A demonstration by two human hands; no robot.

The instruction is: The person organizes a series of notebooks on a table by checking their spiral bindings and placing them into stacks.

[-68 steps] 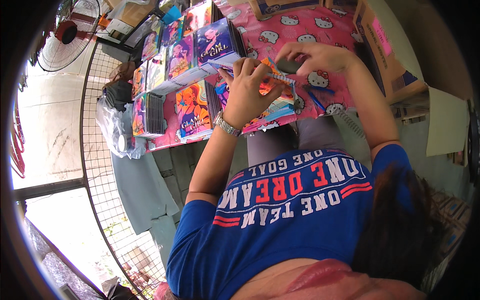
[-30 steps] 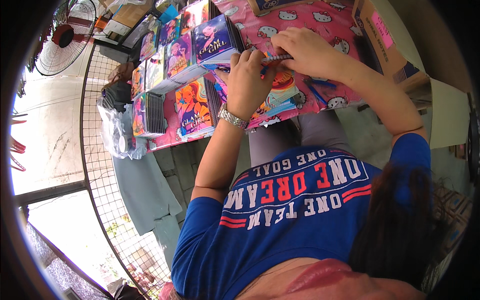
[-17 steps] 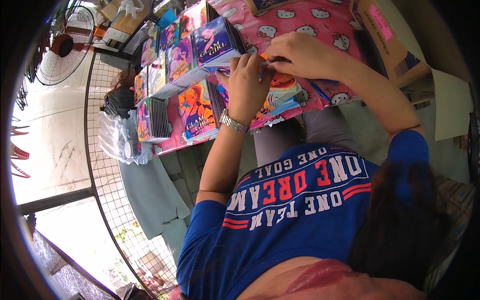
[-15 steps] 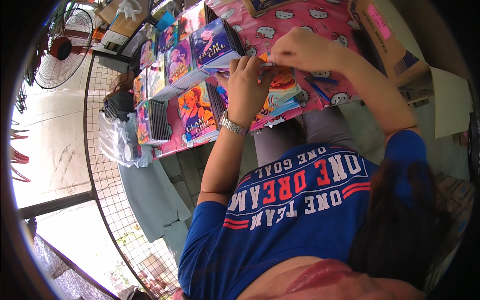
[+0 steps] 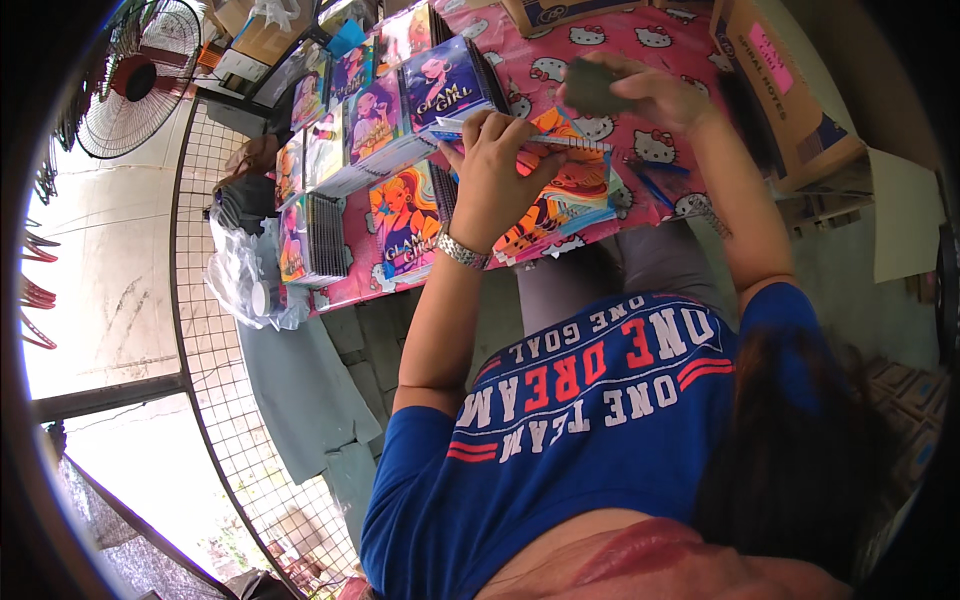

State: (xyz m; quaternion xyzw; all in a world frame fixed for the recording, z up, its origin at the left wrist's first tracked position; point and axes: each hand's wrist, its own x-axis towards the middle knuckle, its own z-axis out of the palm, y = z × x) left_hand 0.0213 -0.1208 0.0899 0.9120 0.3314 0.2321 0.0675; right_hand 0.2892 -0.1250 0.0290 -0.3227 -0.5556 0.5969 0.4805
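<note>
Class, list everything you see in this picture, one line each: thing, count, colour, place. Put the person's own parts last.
Spiral notebook: one, orange and blue cover, under the left hand.
Notebook stacks: several, purple and pink covers, left part of the table.
Tablecloth: one, pink with white cat faces, over the table.
Cardboard box: one, brown, right of the table.
Fan: one, red hub, upper left.
Wire mesh panel: one, white, left side.
Plastic bag: one, clear, at the table's left end.
Left hand: pressed on the spiral notebook.
Right hand: blurred, around a dark object.
</note>
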